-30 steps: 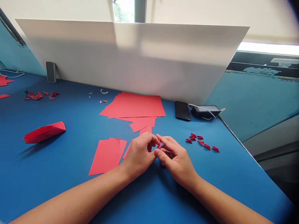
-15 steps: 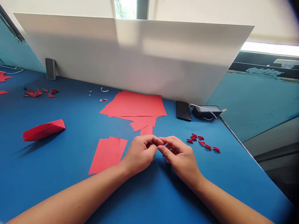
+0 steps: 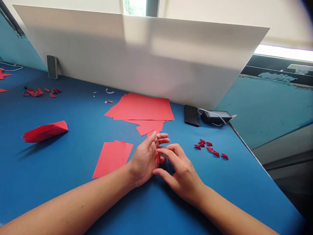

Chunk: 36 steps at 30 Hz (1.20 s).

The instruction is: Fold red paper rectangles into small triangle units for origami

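Left hand [image 3: 146, 159] open, palm turned up, small red folded paper piece [image 3: 158, 158] against it at centre frame, right hand [image 3: 182, 174] with thumb and fingers spread around the piece, red paper rectangles [image 3: 111, 159] left of the hands, small red folded triangles [image 3: 212, 149] at right.

A big white board [image 3: 97, 49] leans along the back of the blue table [image 3: 73, 114], a slim grey device [image 3: 52, 67] upright in front of it near its left end. Over on the right, a black phone [image 3: 191, 115] lies just beside a dark, boxy device [image 3: 215, 119] with a white cable [image 3: 212, 112] looped over it. Behind, I can see a strip of bright window [image 3: 134, 7] above the board.
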### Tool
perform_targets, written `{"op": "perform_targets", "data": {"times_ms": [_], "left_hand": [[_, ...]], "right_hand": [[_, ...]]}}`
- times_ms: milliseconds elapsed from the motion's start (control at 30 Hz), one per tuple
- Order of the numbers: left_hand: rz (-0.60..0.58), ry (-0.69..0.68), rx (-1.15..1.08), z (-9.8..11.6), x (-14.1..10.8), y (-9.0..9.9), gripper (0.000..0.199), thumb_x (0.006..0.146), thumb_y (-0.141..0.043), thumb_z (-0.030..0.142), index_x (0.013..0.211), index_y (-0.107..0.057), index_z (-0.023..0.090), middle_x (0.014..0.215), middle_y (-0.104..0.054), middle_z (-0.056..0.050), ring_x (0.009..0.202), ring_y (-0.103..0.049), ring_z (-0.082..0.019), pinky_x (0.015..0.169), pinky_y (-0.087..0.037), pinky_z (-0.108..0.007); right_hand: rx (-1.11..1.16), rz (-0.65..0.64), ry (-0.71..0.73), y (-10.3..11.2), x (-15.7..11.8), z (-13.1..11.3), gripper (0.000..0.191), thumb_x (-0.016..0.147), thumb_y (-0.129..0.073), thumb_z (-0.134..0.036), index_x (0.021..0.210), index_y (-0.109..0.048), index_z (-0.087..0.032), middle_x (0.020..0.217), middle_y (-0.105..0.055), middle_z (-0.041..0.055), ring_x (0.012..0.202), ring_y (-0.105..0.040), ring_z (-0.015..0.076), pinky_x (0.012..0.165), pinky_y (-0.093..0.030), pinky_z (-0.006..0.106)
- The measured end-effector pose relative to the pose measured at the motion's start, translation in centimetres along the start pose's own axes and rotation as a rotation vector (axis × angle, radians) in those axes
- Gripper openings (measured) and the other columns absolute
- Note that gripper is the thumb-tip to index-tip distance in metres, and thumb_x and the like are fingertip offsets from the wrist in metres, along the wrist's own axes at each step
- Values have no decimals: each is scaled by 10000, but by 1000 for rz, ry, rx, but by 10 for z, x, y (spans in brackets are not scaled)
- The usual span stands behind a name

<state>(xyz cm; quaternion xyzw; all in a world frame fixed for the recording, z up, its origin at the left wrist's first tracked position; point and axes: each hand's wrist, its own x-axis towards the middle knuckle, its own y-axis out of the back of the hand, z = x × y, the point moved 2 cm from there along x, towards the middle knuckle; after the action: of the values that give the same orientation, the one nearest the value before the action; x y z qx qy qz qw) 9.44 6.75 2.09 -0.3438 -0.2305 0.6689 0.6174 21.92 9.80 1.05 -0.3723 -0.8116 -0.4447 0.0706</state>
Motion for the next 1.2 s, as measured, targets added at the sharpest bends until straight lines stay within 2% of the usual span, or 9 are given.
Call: {"op": "perform_targets", "data": {"times_ms": [133, 233, 300, 500, 733, 867, 1000, 1067, 1200], "left_hand": [[-49, -20, 59, 0, 1, 1, 330, 911, -436, 452, 1072, -557, 191, 1058, -518, -55, 801, -529, -123, 580, -447, -200], [-36, -54, 221, -3, 6, 7, 189, 894, -509, 312, 1035, -561, 196, 1039, -536, -44, 865, -547, -133, 650, -458, -216], [-36, -68, 368, -4, 8, 12, 157, 865, -556, 234, 1015, -570, 187, 989, -564, -35, 876, -558, -133, 733, -461, -239], [-13, -206, 711, 9, 8, 13, 217, 823, -637, 270, 995, -589, 147, 952, -632, -52, 895, -584, -155, 829, -462, -290], [42, -295, 722, 17, 12, 20, 261, 771, -689, 237, 1005, -595, 169, 874, -604, -12, 830, -582, -131, 778, -472, -268], [25, -322, 745, 16, 13, 22, 200, 785, -665, 210, 967, -592, 169, 848, -605, -9, 808, -591, -127, 739, -484, -254], [-7, -368, 780, 15, 11, 20, 150, 805, -617, 166, 951, -582, 172, 835, -607, -6, 812, -612, -135, 743, -493, -263], [-21, -389, 801, 15, 10, 18, 147, 800, -608, 145, 942, -583, 172, 824, -595, 0, 794, -604, -127, 721, -490, -249], [-61, -441, 938, 15, 8, 17, 175, 800, -616, 156, 974, -608, 177, 795, -585, 5, 739, -570, -115, 674, -474, -233]], "right_hand": [[58, 93, -69, 4, 4, 6, 200, 828, -652, -199, 1027, -648, -225, 915, -541, 49, 791, -558, 176, 700, -505, 315], [98, 188, -117, 8, 5, 9, 177, 811, -679, -208, 987, -672, -219, 904, -571, 39, 721, -553, 153, 597, -485, 278], [121, 220, -140, 10, 6, 11, 174, 820, -666, -185, 989, -681, -221, 913, -604, 35, 708, -568, 143, 592, -491, 270], [106, 277, -141, 14, 7, 13, 159, 830, -654, -180, 982, -689, -216, 949, -655, 38, 732, -623, 140, 566, -517, 246], [115, 305, -206, 16, 7, 18, 185, 801, -694, -244, 978, -656, -208, 918, -686, 38, 746, -656, 158, 583, -548, 253], [359, 257, -300, 13, 7, 21, 190, 771, -723, -292, 901, -611, -212, 979, -666, 51, 827, -661, 188, 589, -561, 269], [549, 237, -382, 9, 6, 26, 196, 768, -724, -298, 855, -572, -210, 831, -639, 15, 644, -629, 144, 503, -536, 253], [523, 267, -386, 8, 6, 28, 176, 781, -711, -283, 860, -572, -210, 753, -614, -9, 562, -587, 117, 490, -519, 246], [391, 317, -269, 10, 6, 26, 98, 815, -665, -222, 879, -590, -215, 811, -615, 5, 696, -619, 140, 599, -547, 261]]}}
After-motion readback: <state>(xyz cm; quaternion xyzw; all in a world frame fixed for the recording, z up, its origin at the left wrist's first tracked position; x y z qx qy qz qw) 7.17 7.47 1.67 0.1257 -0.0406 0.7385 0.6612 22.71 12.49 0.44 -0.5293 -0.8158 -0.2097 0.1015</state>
